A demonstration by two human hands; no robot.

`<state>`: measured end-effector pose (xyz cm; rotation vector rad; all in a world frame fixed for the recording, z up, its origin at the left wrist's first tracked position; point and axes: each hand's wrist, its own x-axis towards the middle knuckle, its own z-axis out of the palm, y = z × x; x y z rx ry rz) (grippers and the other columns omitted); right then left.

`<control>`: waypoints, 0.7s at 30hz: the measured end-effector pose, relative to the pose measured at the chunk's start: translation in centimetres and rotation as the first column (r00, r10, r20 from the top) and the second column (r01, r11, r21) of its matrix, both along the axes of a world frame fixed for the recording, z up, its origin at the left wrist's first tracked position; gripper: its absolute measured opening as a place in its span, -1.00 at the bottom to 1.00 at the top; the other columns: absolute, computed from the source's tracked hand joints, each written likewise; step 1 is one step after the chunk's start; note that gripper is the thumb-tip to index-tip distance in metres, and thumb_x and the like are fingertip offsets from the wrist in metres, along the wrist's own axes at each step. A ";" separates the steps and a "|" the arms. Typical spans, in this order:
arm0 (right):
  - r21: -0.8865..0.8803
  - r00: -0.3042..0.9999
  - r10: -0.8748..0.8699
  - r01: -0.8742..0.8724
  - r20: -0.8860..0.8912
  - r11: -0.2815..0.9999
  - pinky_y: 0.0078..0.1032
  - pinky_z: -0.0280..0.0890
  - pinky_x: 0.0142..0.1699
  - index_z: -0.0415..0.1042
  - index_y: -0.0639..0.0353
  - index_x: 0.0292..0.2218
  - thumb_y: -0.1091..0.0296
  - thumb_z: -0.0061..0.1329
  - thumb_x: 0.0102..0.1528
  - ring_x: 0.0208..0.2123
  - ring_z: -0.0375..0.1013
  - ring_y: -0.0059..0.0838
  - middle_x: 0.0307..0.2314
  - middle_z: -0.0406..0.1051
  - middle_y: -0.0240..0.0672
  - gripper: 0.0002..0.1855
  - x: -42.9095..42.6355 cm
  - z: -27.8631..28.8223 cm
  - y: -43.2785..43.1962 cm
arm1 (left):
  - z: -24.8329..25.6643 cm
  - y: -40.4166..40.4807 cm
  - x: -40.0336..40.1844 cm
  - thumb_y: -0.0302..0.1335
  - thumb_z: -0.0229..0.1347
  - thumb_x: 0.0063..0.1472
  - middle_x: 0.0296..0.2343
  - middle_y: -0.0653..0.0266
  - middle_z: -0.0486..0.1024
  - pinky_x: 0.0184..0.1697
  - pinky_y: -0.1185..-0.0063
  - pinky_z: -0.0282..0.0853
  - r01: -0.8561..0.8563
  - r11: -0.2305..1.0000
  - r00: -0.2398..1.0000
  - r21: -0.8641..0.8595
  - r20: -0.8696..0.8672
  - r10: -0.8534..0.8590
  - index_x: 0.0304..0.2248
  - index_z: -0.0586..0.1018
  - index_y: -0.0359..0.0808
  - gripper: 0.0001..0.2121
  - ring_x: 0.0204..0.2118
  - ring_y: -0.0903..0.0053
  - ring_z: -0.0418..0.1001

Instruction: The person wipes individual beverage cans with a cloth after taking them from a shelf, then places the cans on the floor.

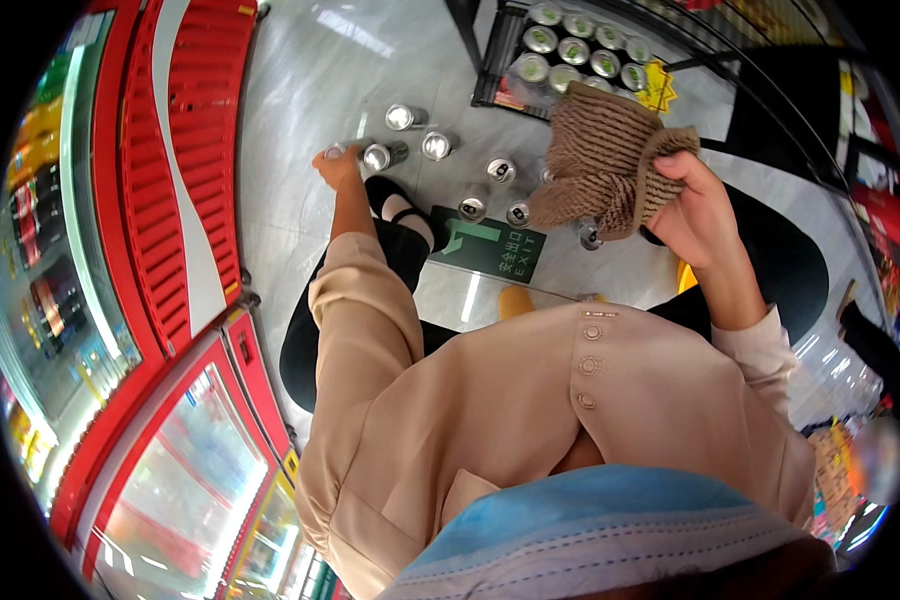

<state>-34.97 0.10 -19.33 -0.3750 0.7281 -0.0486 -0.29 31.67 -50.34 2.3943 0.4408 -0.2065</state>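
Note:
My right hand (694, 202) holds a brown ribbed cloth (607, 142) by its folded edge, above the floor to the right. At the left, my left hand (339, 169) grips a drink can (334, 151) that stands on the floor; the fingers cover much of it. Close beside that hand is another can (377, 157). Several more cans stand upright around the middle, among them one can (436, 145) farther back and one can (472, 208) at the edge of a green floor sign (487, 244). The cloth partly hides a can (590, 234).
A black rack (487, 82) at the back holds a pack of cans (573, 51) with a yellow price tag (656, 86). Red drink coolers (202, 150) line the left side. A yellow stool leg (515, 302) shows by my body. Shelves stand at the right.

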 end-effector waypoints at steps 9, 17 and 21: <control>0.502 0.896 -0.196 -0.033 0.397 0.864 -0.01 0.06 0.14 0.23 0.25 0.05 -0.25 -0.29 0.12 0.06 0.19 0.04 0.07 0.16 -0.05 -0.26 -1.7 1.5 1.3 | -1.1 13.3 7.9 -0.15 0.34 -0.29 -0.01 -0.05 0.33 0.12 0.38 0.22 0.134 0.978 0.978 0.163 0.138 -0.157 0.08 0.24 -0.40 -0.07 0.04 0.16 0.31; 0.298 0.816 -0.107 -0.083 0.568 0.951 -0.15 0.12 0.14 0.25 0.21 0.04 -0.16 -0.33 0.18 0.03 0.27 -0.19 0.01 0.26 -0.11 -0.36 -2.8 7.3 1.6 | 27.4 -5.5 0.2 -0.48 0.11 -0.08 -0.10 -0.16 0.34 0.08 0.26 0.15 0.027 0.998 0.651 -0.057 0.759 0.026 0.00 0.31 -0.50 -0.41 -0.01 0.03 0.28; 0.393 0.768 -0.216 -0.051 0.603 0.918 -0.16 0.10 0.17 0.24 0.22 0.05 -0.12 -0.42 0.21 0.04 0.26 -0.17 0.01 0.27 -0.11 -0.38 -2.5 2.3 2.5 | 44.1 -14.8 -6.5 -0.62 -0.01 0.09 -0.03 0.00 0.25 0.12 0.41 0.11 0.562 0.826 0.213 -0.050 0.973 -0.086 0.03 0.27 -0.49 -0.53 0.04 0.26 0.24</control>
